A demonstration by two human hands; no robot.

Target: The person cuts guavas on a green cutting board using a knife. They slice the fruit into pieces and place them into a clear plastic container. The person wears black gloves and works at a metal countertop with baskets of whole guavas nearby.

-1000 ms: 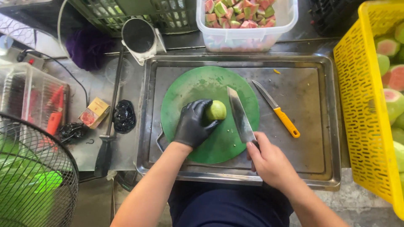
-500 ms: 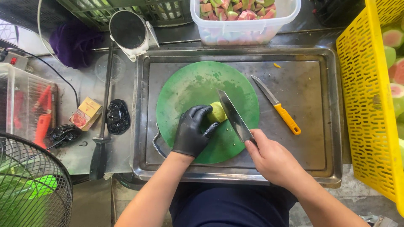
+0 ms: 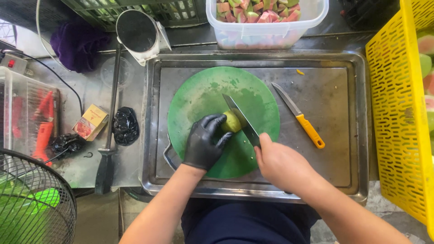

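Observation:
My left hand [image 3: 204,141], in a black glove, holds a green guava piece [image 3: 231,122] down on the round green cutting board [image 3: 208,95]. My right hand [image 3: 281,163] grips the handle of a large knife [image 3: 241,119], whose blade lies across the right side of the guava piece. The board sits in a steel tray [image 3: 334,104].
A yellow-handled small knife [image 3: 300,117] lies on the tray to the right. A clear tub of cut guava [image 3: 266,20] stands behind, a yellow crate of guavas [image 3: 398,113] at right. A sharpening steel [image 3: 110,117], small box [image 3: 91,122] and fan guard [image 3: 31,199] are at left.
My right hand brought the large knife leftward onto the guava piece. My left hand kept its hold on the fruit.

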